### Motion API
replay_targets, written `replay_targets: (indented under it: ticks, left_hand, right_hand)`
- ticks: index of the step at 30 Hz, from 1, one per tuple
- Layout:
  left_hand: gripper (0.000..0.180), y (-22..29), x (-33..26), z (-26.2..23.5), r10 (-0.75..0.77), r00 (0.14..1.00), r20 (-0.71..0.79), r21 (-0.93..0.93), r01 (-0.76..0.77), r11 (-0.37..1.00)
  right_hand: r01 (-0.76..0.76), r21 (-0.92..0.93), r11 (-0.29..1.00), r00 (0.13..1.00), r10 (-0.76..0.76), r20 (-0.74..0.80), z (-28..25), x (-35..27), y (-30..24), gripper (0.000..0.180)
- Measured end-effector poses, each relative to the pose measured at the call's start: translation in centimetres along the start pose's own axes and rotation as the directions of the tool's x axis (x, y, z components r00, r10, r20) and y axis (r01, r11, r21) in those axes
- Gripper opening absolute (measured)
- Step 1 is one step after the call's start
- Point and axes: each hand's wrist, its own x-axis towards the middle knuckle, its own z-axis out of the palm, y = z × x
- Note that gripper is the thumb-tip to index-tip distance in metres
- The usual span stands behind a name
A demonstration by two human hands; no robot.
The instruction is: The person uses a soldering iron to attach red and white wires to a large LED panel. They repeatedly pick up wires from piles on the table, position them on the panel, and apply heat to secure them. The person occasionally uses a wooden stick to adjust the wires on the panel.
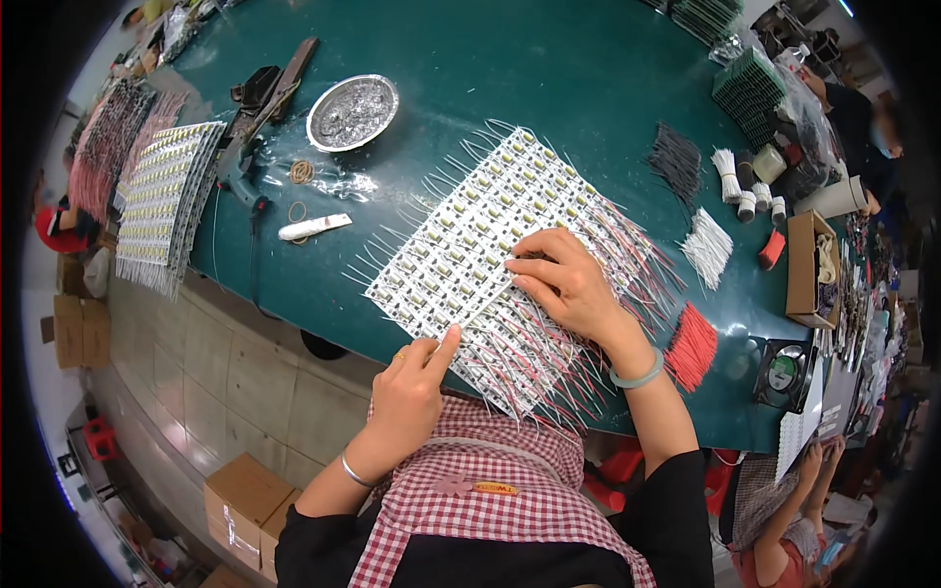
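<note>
A white circuit board panel (470, 227) with rows of yellowish components lies tilted on the table before me, with thin white wires fringing its upper left side. Red and white wires (524, 343) spread over its lower part and past its right edge. My left hand (412, 387) rests at the panel's near left edge, index finger stretched onto it and the other fingers curled. Over the panel's middle, my right hand (570, 282) has thumb and fingertips drawn together at the board. Whatever is between those fingertips is too small to make out.
On the green table (451, 69) stand a metal bowl (353, 113), a soldering tool (238, 171) and a white tube (315, 227). Black (676, 162), white (707, 248) and red wire bundles (691, 348) lie to the right. More panels (167, 201) overhang the left edge. Co-workers sit nearby.
</note>
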Motion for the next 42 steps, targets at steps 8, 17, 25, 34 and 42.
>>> replay_targets:
  ticks: [8,17,25,34,42]
  left_hand:
    - [0.062,-0.8,0.0,0.0,-0.005,1.0,0.012,-0.053,0.006,0.999]
    - [0.062,-0.4,0.1,0.5,-0.017,1.0,0.001,-0.072,0.017,0.997]
    - [0.065,0.4,1.4,-1.9,-0.028,0.968,0.248,0.063,0.013,0.998]
    - [0.062,-0.1,3.0,-3.2,-0.021,0.933,0.358,-0.038,0.037,0.999]
    - [0.05,-1.3,-0.2,-4.6,-0.249,0.959,0.138,-0.489,0.284,0.825]
  right_hand:
    - [0.013,0.038,0.999,0.997,-0.016,0.073,0.1,0.0,-0.2,0.02]
    - [0.063,-0.037,0.997,0.998,-0.064,-0.004,0.5,0.2,-0.1,0.021]
    - [0.029,-0.038,0.999,1.0,-0.028,0.01,0.5,0.1,-0.6,0.02]
    - [-0.019,-0.045,0.999,0.996,0.023,0.081,-0.1,0.4,-1.3,0.023]
    - [-0.208,-0.02,0.978,0.971,0.204,-0.124,-4.4,1.3,0.7,0.036]
